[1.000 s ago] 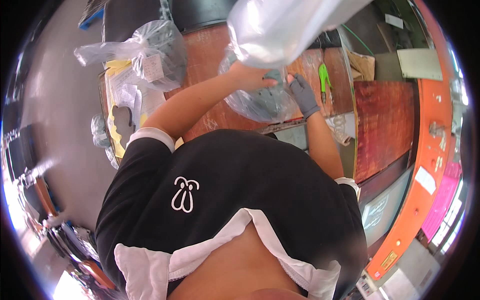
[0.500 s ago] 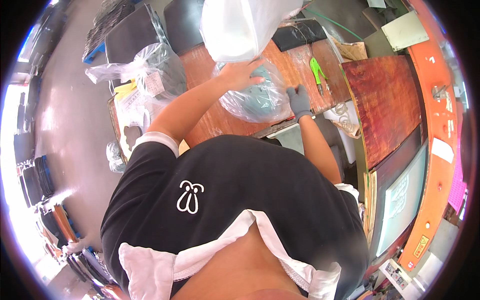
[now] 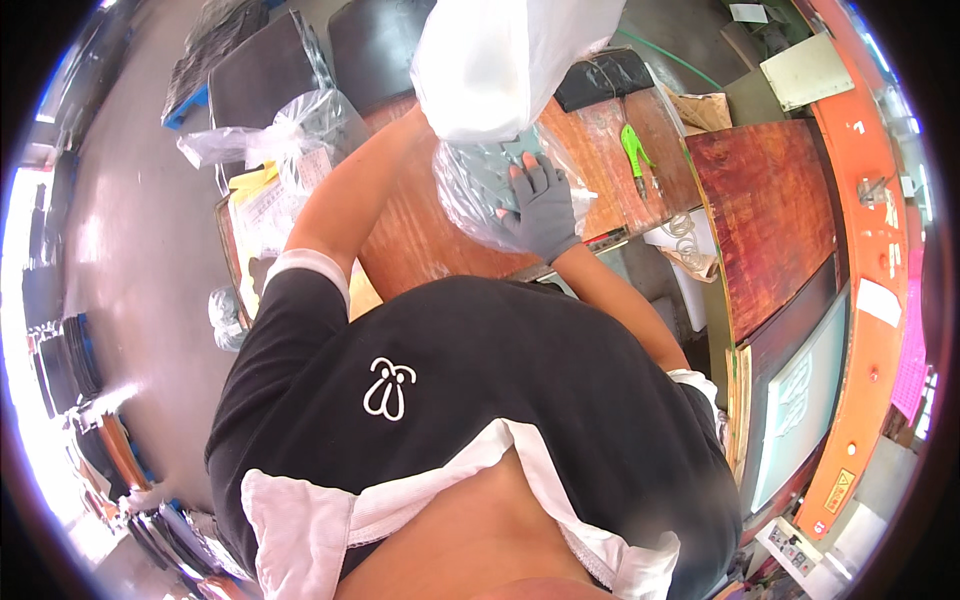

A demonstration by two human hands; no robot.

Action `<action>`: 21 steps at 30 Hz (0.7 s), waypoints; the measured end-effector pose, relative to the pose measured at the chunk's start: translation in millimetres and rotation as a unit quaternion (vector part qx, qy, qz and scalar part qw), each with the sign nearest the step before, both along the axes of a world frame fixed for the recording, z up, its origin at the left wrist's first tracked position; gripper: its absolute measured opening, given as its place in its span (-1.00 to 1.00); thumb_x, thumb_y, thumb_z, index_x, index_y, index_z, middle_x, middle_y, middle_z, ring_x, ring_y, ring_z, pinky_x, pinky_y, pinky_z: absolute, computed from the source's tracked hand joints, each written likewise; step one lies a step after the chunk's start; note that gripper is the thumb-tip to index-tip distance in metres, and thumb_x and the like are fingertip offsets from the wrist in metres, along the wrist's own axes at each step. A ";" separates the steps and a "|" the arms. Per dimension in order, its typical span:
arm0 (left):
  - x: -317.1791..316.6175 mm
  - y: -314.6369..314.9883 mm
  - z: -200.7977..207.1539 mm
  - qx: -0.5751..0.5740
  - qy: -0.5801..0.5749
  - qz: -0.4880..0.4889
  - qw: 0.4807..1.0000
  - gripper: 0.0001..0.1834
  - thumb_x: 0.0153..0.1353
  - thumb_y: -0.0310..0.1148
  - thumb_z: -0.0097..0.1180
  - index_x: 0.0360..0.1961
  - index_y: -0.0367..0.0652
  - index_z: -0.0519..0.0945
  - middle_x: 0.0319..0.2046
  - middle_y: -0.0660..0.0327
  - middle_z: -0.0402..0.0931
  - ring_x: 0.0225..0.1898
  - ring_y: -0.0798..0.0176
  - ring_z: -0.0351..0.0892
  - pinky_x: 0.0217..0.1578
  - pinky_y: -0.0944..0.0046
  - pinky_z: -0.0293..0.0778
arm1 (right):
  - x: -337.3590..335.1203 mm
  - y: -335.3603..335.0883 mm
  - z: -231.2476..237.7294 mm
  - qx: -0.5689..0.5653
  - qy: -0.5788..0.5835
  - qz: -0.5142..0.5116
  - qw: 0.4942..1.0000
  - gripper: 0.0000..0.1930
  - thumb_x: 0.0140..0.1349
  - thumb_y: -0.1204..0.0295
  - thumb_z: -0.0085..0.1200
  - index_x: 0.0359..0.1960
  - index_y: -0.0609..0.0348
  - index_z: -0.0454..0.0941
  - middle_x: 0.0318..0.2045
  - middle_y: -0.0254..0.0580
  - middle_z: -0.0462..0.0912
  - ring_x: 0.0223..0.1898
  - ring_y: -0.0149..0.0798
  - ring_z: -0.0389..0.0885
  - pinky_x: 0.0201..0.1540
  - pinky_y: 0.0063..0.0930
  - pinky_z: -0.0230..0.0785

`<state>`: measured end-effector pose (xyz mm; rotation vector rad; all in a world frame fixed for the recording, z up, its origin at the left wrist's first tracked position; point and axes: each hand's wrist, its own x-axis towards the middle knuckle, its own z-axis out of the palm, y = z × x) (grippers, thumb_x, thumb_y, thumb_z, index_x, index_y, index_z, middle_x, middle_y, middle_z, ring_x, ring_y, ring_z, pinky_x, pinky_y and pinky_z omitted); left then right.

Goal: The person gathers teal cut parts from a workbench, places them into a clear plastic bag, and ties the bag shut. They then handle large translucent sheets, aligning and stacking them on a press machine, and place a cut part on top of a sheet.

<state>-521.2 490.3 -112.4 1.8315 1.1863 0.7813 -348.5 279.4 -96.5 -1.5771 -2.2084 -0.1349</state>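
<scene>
Beneath the right hand [image 3: 547,213], head view: a crinkled clear plastic bag [image 3: 462,200] with blue-green contents [image 3: 493,178], lying on the reddish-brown wooden counter [image 3: 410,235].
Right hand: in a grey glove with bare fingertips, laid over the crinkled bag, thumb and fingers apart.
Left hand: hidden behind glossy white plastic film [image 3: 485,70], its state impossible to tell; the bare left forearm [image 3: 368,185] shows.
Right of the right hand: a bright green metal-tipped tool [image 3: 632,150].
Far left of it: a gathered clear plastic bag [image 3: 332,117].
</scene>
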 end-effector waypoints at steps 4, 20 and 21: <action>6.0 9.7 -21.0 -0.017 -0.005 0.075 0.997 -0.63 0.07 -0.19 0.03 -0.16 -0.19 0.49 -0.27 0.03 0.51 -0.18 0.08 0.51 -0.16 0.14 0.40 | -0.2 2.1 -1.3 0.007 0.003 0.011 1.000 -0.32 -0.19 0.16 0.18 0.00 0.27 0.32 0.05 0.09 0.29 0.04 0.12 0.26 -0.02 0.02 0.14; 50.1 -80.3 29.2 0.116 0.190 -0.201 0.954 -0.46 0.21 -0.05 -0.09 0.13 -0.13 0.30 0.06 0.11 0.36 0.07 0.09 0.34 0.07 0.20 0.24 | 2.2 -2.5 -1.5 0.018 0.018 0.014 1.000 -0.34 -0.11 0.16 0.18 0.01 0.29 0.29 0.05 0.09 0.29 0.05 0.11 0.25 0.01 -0.03 0.14; 53.6 -86.4 28.4 0.084 0.201 -0.227 0.949 -0.45 0.21 -0.03 -0.12 0.14 -0.11 0.29 0.10 0.12 0.32 0.11 0.09 0.29 0.10 0.19 0.20 | 6.4 -7.1 -1.7 0.017 0.038 0.024 0.999 -0.34 -0.10 0.17 0.18 0.01 0.29 0.29 0.04 0.10 0.29 0.05 0.10 0.25 0.02 -0.05 0.14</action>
